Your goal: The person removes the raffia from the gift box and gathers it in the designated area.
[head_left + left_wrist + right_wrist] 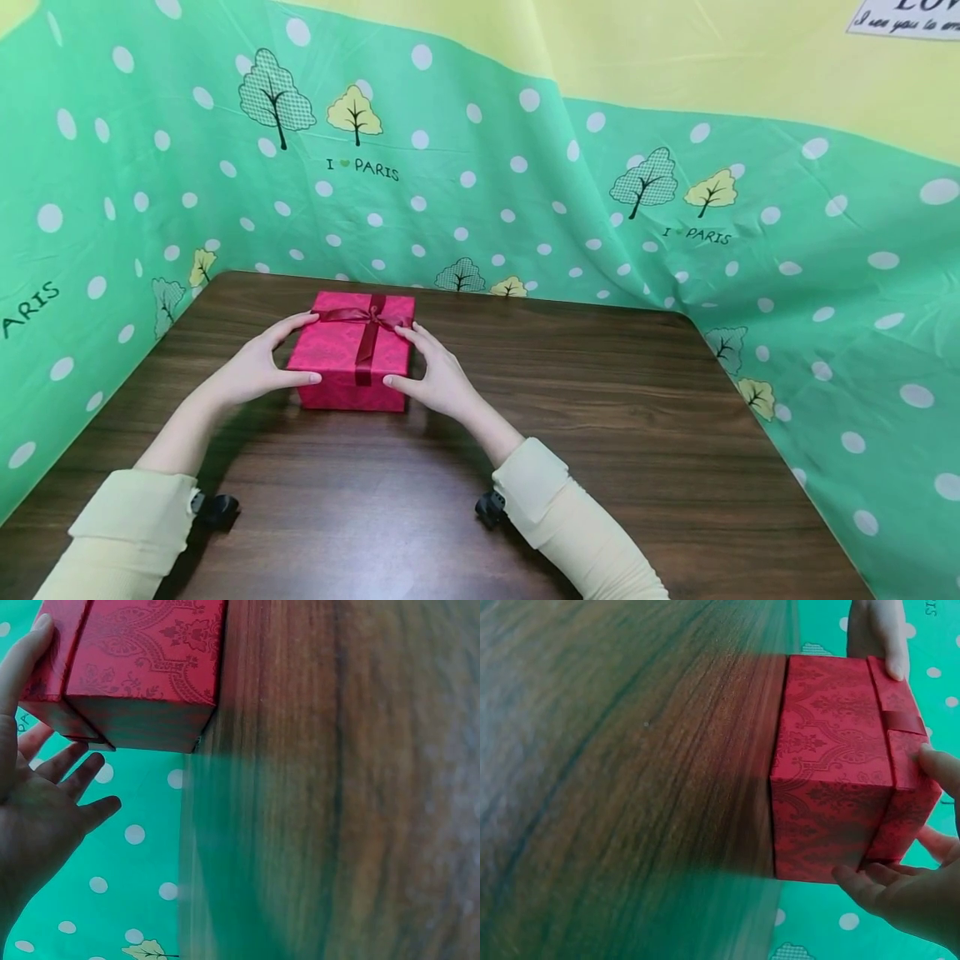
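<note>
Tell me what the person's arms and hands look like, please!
The left sleeve and right sleeve are pale cream with wide cuffs. A small black gadget shows by each cuff. The left hand and right hand wear no gloves.

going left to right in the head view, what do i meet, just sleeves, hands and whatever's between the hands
left sleeve → left hand → box → right hand → right sleeve
</note>
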Demonstrator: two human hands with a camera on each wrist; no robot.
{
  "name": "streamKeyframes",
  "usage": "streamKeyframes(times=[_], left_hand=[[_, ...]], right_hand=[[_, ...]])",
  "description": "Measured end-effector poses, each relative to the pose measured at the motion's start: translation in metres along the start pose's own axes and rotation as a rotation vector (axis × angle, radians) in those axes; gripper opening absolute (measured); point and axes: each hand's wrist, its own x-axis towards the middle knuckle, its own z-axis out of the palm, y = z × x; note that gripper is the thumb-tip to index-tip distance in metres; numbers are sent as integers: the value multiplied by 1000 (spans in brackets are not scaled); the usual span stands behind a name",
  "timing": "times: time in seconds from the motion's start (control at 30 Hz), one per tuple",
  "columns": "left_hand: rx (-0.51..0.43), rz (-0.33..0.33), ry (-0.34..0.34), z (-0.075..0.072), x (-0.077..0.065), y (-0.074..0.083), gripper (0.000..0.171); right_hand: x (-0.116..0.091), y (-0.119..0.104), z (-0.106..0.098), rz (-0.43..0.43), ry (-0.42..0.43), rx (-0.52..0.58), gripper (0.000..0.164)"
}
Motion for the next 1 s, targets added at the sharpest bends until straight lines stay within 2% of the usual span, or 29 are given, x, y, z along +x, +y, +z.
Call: streamKeyframes(times=[0.23, 0.6, 1.0], left_hand=[[-19, -6, -8, -2, 0, 4, 91], [-34, 36, -11, -6, 2, 7, 89], [18, 15, -9, -13, 1, 17, 88]], right_hand=[[1, 0, -1, 4, 8, -5, 73], [2, -2, -4, 6, 25, 0, 73], [3, -4, -8, 3, 34, 2, 72]])
